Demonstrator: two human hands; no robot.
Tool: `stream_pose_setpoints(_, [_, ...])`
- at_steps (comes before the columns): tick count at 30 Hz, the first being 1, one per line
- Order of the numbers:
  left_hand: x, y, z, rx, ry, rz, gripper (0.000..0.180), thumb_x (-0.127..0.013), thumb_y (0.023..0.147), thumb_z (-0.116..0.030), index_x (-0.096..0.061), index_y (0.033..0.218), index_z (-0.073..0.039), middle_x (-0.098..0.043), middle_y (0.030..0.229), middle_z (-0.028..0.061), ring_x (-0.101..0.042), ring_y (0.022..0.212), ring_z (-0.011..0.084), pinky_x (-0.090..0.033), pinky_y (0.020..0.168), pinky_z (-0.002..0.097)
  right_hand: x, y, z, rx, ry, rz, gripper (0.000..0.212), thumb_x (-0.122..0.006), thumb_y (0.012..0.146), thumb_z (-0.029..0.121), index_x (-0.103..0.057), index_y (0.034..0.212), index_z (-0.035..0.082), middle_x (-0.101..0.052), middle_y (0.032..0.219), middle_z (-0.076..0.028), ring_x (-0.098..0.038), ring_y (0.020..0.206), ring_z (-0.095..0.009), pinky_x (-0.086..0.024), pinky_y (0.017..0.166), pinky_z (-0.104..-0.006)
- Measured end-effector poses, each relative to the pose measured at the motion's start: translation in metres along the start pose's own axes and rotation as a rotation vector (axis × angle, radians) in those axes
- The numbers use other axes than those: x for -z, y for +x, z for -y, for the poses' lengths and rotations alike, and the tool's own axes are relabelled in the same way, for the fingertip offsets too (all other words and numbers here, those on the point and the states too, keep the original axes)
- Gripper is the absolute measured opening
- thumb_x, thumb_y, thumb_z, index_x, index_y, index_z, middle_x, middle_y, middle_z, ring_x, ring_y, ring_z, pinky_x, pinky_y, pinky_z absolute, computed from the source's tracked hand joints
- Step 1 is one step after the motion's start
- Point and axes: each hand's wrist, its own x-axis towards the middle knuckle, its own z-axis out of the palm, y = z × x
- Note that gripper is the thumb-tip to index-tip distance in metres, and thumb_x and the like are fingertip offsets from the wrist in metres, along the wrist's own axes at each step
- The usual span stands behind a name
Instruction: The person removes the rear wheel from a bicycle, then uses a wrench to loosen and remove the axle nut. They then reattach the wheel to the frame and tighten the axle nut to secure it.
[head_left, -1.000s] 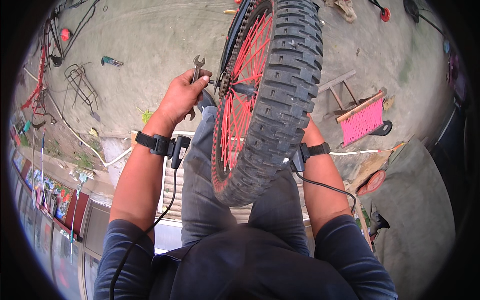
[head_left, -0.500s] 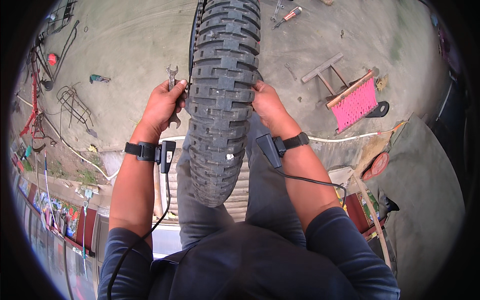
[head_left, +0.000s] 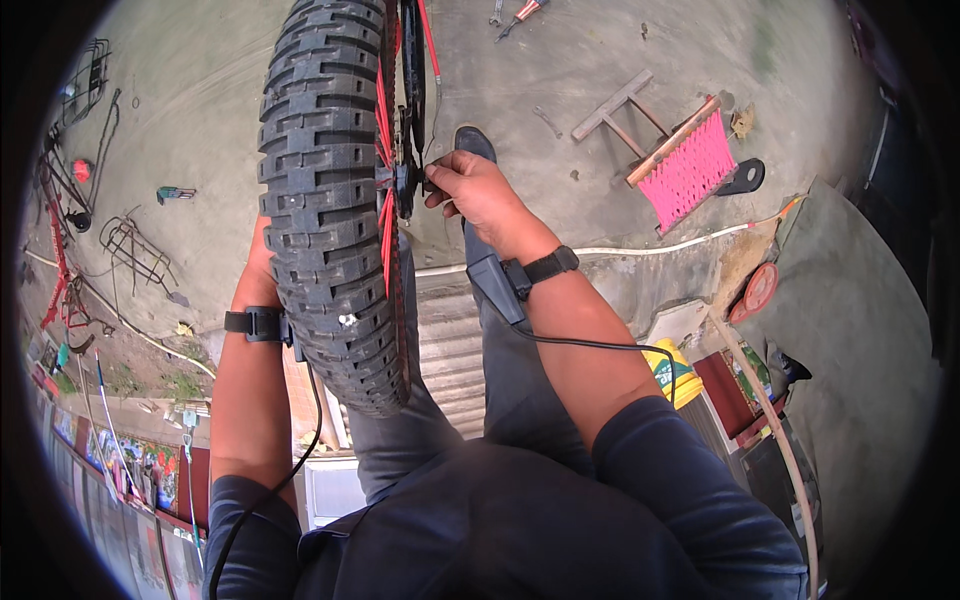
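Observation:
A wheel with a thick black knobbly tyre (head_left: 322, 200) stands upright between my arms, just left of the middle. On its right side show red spokes (head_left: 386, 235), a dark hub end (head_left: 405, 182) and a black frame tube (head_left: 414, 80). My right hand (head_left: 478, 195) is closed beside the hub end, thumb and forefinger pinched together. What sits between those fingertips is too small to make out. Behind the tyre's left side, my left hand (head_left: 261, 250) shows only near the wrist; its fingers, and anything they hold, are hidden.
A wooden stool with a pink woven seat (head_left: 685, 172) lies to the right. At the far edge lie a screwdriver (head_left: 522, 18) and a spanner (head_left: 496, 12). A pale hose (head_left: 640, 247) crosses the ground. Right of my forearm stands a yellow bucket (head_left: 672, 372); a wire rack (head_left: 140, 250) lies left.
The wheel now appears further left and shows its right side with the spokes. My right hand has come off the tyre's edge to the hub. My left hand and its spanner have gone behind the tyre.

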Motion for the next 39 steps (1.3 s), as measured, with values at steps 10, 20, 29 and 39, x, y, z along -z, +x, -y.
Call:
stream_pose_setpoints(10, [-0.017,-0.016,-0.01,-0.013,-0.183,0.056,0.031,-0.056,0.097,-0.015,-0.06,0.126,-0.005,-0.067,0.113,0.0089,-0.064,0.095,0.0189,-0.055,0.08,0.0331,0.003,0.004,-0.002,-0.03,-0.049,0.011,0.027,-0.062,0.096,0.027,-0.061,0.103,0.001,-0.064,0.091,-0.006,-0.064,0.075,-0.014,-0.047,0.061,-0.0277])
stream_pose_setpoints(20, [-0.02,-0.018,-0.009,-0.103,0.064,-0.082,0.028,-0.062,0.089,-0.01,-0.066,0.114,0.001,-0.07,0.109,0.0088,-0.067,0.093,0.0189,-0.055,0.083,0.0343,0.004,0.003,-0.002,-0.034,-0.074,0.013,0.028,-0.06,0.097,0.028,-0.062,0.105,0.001,-0.065,0.092,-0.005,-0.064,0.076,-0.013,-0.046,0.062,-0.027])
stream_pose_setpoints(29, [-0.006,0.01,0.011,0.097,0.008,-0.254,0.022,-0.056,0.098,-0.014,-0.06,0.116,-0.003,-0.067,0.098,0.003,-0.062,0.08,0.011,-0.05,0.069,0.0264,0.003,0.001,0.0,-0.064,-0.087,-0.01,0.024,-0.061,0.095,0.024,-0.062,0.106,0.002,-0.065,0.09,-0.003,-0.063,0.075,-0.013,-0.045,0.059,-0.0263])
stream_pose_setpoints(39, [-0.005,0.009,0.011,0.081,0.042,-0.235,0.027,-0.066,0.095,-0.031,-0.063,0.103,-0.006,-0.054,0.074,-0.0027,-0.044,0.057,0.005,-0.031,0.046,0.0199,-0.006,-0.012,0.007,0.02,0.024,-0.038,0.021,-0.058,0.093,0.018,-0.062,0.106,0.001,-0.065,0.094,-0.006,-0.065,0.083,-0.015,-0.048,0.066,-0.0287])
